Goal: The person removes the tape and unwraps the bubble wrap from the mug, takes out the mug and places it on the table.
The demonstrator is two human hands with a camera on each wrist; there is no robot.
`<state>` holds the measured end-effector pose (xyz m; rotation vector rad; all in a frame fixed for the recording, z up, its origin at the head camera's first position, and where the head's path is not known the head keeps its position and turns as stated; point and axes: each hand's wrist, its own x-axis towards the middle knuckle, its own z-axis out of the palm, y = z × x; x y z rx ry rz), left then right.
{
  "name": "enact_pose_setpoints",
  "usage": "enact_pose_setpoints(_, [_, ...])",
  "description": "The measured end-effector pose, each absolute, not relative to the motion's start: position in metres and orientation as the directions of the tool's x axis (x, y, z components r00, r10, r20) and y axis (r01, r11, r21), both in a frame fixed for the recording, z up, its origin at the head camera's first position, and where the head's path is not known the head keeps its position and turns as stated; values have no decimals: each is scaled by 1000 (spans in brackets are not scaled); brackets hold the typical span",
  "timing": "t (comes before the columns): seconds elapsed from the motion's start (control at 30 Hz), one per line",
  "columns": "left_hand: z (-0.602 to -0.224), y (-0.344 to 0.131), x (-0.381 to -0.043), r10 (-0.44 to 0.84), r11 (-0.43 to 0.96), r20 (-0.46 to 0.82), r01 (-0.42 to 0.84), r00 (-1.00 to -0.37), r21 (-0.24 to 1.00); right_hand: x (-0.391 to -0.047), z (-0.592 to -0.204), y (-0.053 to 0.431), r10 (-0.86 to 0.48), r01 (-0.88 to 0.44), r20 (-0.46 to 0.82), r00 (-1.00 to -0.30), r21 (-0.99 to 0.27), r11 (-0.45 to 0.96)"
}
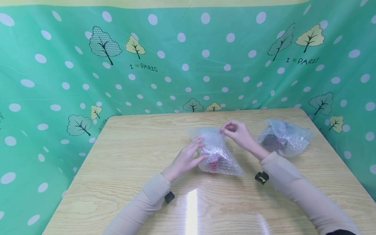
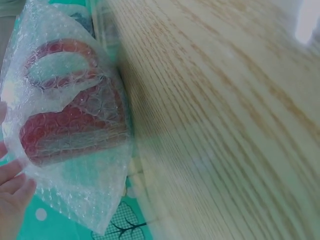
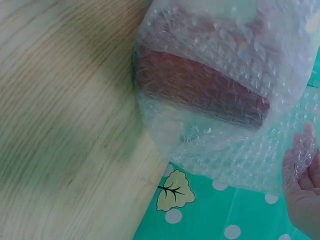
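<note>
A bubble-wrap bag (image 1: 215,156) lies at the middle of the table, with a reddish mug (image 2: 75,122) inside it. The mug's looped handle shows through the plastic in the left wrist view. My left hand (image 1: 188,159) rests on the bag's left side with its fingers fairly straight and spread. At the bag's far right corner my right hand (image 1: 238,133) pinches the edge of the plastic between thumb and fingers. In the right wrist view, the clear film overlaps the fingertips of that hand (image 3: 302,180).
A second bubble-wrap bundle (image 1: 285,138), with something dark inside, sits at the right of the wooden table (image 1: 132,147), beyond my right forearm. A green dotted cloth (image 1: 164,71) hangs behind the table and along its sides. Dark wrist straps are on both sleeves.
</note>
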<state>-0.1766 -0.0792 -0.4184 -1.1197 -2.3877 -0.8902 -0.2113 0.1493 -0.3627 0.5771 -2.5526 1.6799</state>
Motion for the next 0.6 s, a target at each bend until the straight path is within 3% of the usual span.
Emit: enact_pose_setpoints(0.6, [-418,-79,-176,561,503,531,771,-635,391,-233,-358,150,-182,-180,132,-974,-944,278])
